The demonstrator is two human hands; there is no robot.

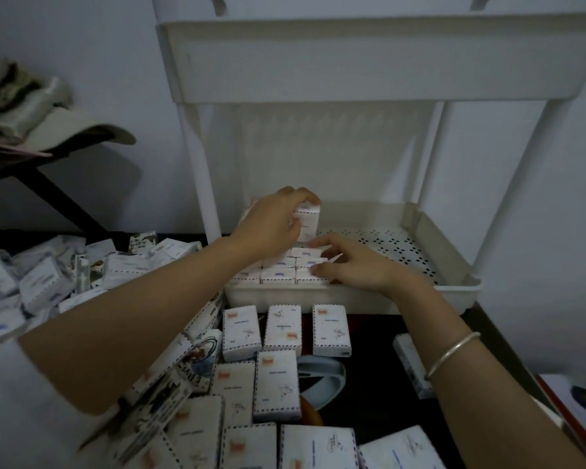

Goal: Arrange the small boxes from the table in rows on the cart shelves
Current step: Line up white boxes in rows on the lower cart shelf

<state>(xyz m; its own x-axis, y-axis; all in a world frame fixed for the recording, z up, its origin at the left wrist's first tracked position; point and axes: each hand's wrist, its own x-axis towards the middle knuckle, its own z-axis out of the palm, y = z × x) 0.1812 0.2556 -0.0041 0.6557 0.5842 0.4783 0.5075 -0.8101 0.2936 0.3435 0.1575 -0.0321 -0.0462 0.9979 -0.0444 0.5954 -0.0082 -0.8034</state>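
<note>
The left hand [271, 225] has its fingers [305, 195] clamped over the top of a small box [308, 222], thumb on the near face. It holds the box upright at the far end of the packed rows [281, 269] in the left part of the cart's lower shelf [352, 301]. Whether the box sits on those rows or just behind them I cannot tell. The right hand [349, 262] lies at the rows' 3 o'clock edge, fingers apart and nearly straight, pressing on the box tops and gripping nothing. The risk I see is that the upright box, let go off-square, topples toward 3 o'clock onto the bare perforated floor [396, 245]. It could also nudge a neighbour out of line. Lifting the right hand too early would let the row splay. The upper shelf [352, 62] overhangs at 12 o'clock and limits headroom, and a cart post [197, 164] stands close at 11 o'clock of the left wrist. More flat boxes [281, 328] wait on the table [369, 333] at 6 o'clock. A loose heap [31, 275] lies at 9 o'clock beside the left forearm, where an elbow could scatter it. A cap [48, 123] rests at 10 o'clock.
</note>
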